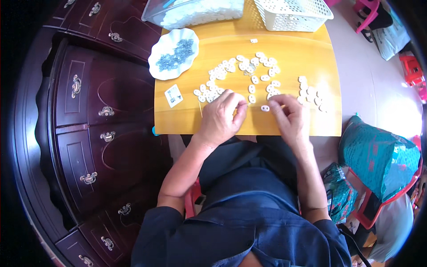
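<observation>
Over the table's near edge, my left hand (223,116) is closed, thumb and forefinger pressed together; whatever they pinch is too small to make out. To its right, my right hand (293,116) has its fingers curled, with thumb and forefinger tips close together; anything between them cannot be made out. A white oval piece with two holes (265,108) lies between the hands, close to the right fingertips. Similar pieces (252,88) form a short column beyond it. More lie in loose clusters, one beside my left hand (209,94). Small metal bits (250,69) lie among the far pieces.
A scalloped white plate (155,66) of small grey metal parts stands at the far left, near a printed card (173,95). A clear tub (153,17) of white pieces and a perforated basket (293,23) stand at the back. Dark drawers (73,84) flank the left; bags (378,151) stand right.
</observation>
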A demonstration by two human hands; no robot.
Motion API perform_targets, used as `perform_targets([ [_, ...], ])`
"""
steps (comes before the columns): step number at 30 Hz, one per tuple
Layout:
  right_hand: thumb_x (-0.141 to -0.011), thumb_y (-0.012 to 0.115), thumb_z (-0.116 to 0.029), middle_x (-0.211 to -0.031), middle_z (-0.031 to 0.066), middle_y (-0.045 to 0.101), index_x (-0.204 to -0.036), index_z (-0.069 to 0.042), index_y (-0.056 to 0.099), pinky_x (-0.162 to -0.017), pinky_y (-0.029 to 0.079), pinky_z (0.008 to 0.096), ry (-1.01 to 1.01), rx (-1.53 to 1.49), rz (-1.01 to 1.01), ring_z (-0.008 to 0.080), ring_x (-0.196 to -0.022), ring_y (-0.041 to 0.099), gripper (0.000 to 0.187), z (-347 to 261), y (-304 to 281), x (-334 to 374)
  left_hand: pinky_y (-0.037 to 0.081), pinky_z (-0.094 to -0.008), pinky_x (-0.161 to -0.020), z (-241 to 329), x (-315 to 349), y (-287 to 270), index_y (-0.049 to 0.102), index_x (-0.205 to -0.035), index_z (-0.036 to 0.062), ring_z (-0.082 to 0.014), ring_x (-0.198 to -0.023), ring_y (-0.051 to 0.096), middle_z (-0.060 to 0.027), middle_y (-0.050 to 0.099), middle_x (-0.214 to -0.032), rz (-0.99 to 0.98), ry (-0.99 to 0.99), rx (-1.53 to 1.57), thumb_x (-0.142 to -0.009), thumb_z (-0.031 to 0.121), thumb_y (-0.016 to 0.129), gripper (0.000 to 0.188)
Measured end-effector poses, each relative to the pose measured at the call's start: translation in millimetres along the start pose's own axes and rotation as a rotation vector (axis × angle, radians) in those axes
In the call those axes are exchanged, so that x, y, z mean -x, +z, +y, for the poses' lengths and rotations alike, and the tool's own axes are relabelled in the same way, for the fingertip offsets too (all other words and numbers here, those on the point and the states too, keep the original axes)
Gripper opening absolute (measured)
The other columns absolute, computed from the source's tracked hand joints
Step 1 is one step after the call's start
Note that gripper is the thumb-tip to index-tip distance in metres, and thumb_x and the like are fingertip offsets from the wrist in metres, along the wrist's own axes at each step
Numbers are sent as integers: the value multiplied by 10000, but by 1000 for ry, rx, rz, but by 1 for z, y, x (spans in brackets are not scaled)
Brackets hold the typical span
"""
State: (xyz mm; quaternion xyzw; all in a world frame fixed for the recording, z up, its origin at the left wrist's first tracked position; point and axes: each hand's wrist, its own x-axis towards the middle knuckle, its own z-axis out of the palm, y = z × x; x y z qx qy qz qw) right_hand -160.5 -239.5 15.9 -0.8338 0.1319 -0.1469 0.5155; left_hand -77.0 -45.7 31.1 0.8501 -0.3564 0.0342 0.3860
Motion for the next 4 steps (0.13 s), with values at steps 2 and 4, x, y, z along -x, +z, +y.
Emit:
perform_targets([
  [2,-958,722,-176,-758,89,702,-995,-22,743,-608,510,305,150,-217,-155,142,-609,608,159,-2,17,5,533,-408,-611,1,0,-3,598,-915,85,-306,-713,673,-88,618,-831,-1,31,-28,-893,61,683,91],
  [4,-981,711,-214,-781,34,727,-1046,-50,760,-620,514,291,232,-335,-277,140,-617,609,183,-3,27,6,533,-407,-611,0,1,-8,600,-916,88,-305,-712,674,-87,618,-832,13,58,-52,-894,71,687,91],
])
